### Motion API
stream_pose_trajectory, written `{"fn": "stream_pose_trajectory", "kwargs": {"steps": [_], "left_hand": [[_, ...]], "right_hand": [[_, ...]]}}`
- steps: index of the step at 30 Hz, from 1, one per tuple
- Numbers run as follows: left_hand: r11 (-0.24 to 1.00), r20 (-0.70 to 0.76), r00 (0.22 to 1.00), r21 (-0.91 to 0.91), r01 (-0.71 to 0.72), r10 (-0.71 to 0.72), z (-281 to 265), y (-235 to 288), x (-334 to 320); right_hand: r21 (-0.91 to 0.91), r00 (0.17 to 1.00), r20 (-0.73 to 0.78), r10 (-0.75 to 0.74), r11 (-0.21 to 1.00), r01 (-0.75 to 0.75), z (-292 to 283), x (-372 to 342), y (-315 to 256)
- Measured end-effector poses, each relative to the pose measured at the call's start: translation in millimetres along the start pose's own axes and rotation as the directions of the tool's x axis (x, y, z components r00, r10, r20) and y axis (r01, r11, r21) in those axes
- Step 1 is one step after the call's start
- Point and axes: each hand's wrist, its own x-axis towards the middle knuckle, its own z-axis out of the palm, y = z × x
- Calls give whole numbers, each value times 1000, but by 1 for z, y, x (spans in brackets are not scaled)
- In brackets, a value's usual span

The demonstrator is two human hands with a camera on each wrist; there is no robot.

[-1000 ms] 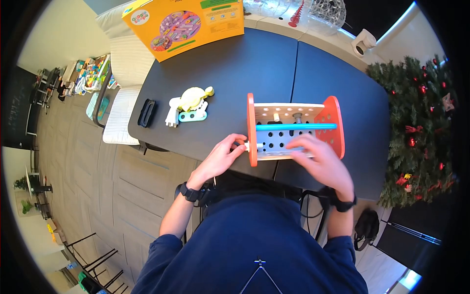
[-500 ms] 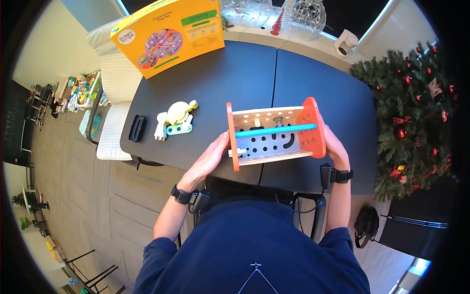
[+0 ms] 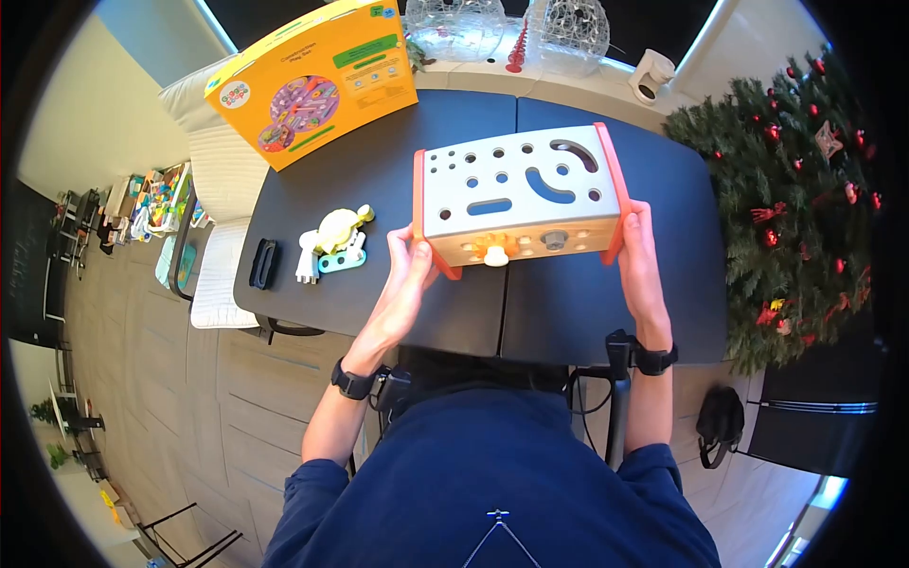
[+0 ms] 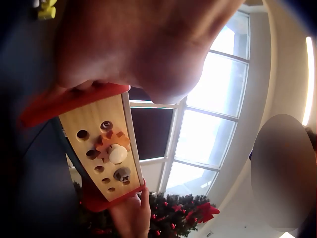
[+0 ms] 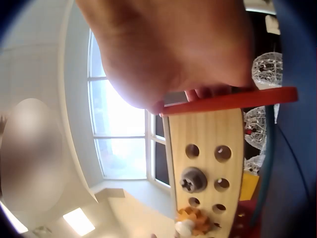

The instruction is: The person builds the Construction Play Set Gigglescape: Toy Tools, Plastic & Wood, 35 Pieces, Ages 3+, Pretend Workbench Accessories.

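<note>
A toy toolbox with a pale grey, hole-punched panel and red end plates is between my two hands, its grey panel facing up. My left hand grips the left end plate. The right end plate is held by my right hand, fingers mostly hidden behind it. On the wooden side toward me sits an orange gear with a white peg at its middle. Beside the gear, a grey cross-slot screw fills another hole.
At the back left of the dark table stands a yellow toy box. Pale yellow and white toy pieces lie with a turquoise holed strip, near a black holder. A decorated Christmas tree is at the right.
My right hand has moved from inside the toolbox to its right end plate. The toolbox has been turned over, from open side up to grey panel up; the blue bar is now hidden in the head view.
</note>
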Motion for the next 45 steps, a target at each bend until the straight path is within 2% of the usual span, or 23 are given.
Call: {"fn": "stream_pose_trajectory", "kwargs": {"steps": [1, 2, 5, 9, 12, 13, 14, 15, 16, 18, 19, 21, 22, 25, 29, 32, 35, 38, 39, 41, 42, 45], "left_hand": [[1000, -14, 1000, 5, -6, 6, 2, -2, 1], [1000, -30, 1000, -9, -4, 4, -1, -6, 4], [992, -38, 999, 127, -6, 11, -11, -11, 7], [983, -70, 995, 176, -60, 73, -10, -18, 4], [978, -33, 997, 201, -58, 66, -26, -32, 2], [965, -47, 996, 254, -59, 73, -30, -37, 2], [958, -27, 993, 267, -102, 113, -36, -40, 2], [950, -5, 988, 275, -145, 153, -43, -41, 2], [921, -14, 989, 366, -132, 147, -50, -35, 2], [840, -23, 990, 532, -106, 140, -66, -18, 1], [729, -119, 974, 682, -61, 192, -68, -11, 1], [441, -203, 961, 892, 101, 190, -82, -3, 1], [380, -221, 935, 919, 104, 279, -92, -12, 2], [236, -232, 919, 959, 159, 320, -109, -31, 6], [75, -202, 952, 979, 190, 230, -120, -50, 19], [66, -144, 959, 989, 131, 244, -118, -49, 20], [189, -155, 963, 975, 113, 222, -111, -32, 17], [442, -188, 960, 893, 80, 207, -99, 1, 15], [561, -213, 952, 826, 55, 221, -93, 12, 15], [767, -161, 960, 638, -76, 229, -80, 40, 12], [855, -91, 980, 507, -107, 177, -73, 56, 13], [918, 129, 991, 389, -75, 26, -47, 94, 19]], "right_hand": [[-63, 999, -33, -9, 998, 7, 5, -1, 3], [1, 999, -45, -30, 1000, 30, 10, -1, 11], [286, 998, -3, 56, 957, -53, 16, -6, 48], [125, 995, -48, 83, 989, -76, 24, -17, 76], [144, 989, -5, 150, 978, -148, 33, -31, 75], [146, 987, 15, 162, 976, -163, 32, -33, 79], [70, 987, -42, 154, 986, -151, 35, -34, 83], [37, 989, -38, 143, 989, -142, 34, -34, 85], [1, 991, -36, 130, 992, -130, 34, -34, 78], [-48, 992, -12, 126, 991, -127, 28, -34, 76], [-45, 991, -23, 130, 990, -131, 30, -35, 74], [-40, 990, -44, 133, 990, -135, 33, -36, 69], [-48, 990, -50, 134, 989, -137, 34, -36, 68], [-85, 988, -60, 141, 986, -146, 34, -38, 68], [-211, 990, -80, 118, 968, -133, 32, -38, 59], [-336, 993, -109, 48, 938, -82, 28, -35, 50], [-422, 988, -148, -41, 906, -25, 22, -32, 37], [-470, 981, -144, -133, 881, 51, 17, -31, 15], [-483, 978, -133, -164, 872, 81, 16, -30, 7], [-470, 970, -96, -222, 869, 153, 18, -29, -13], [-469, 966, -72, -247, 863, 186, 19, -28, -26], [-466, 954, 18, -298, 842, 272, 21, -24, -58]]}}
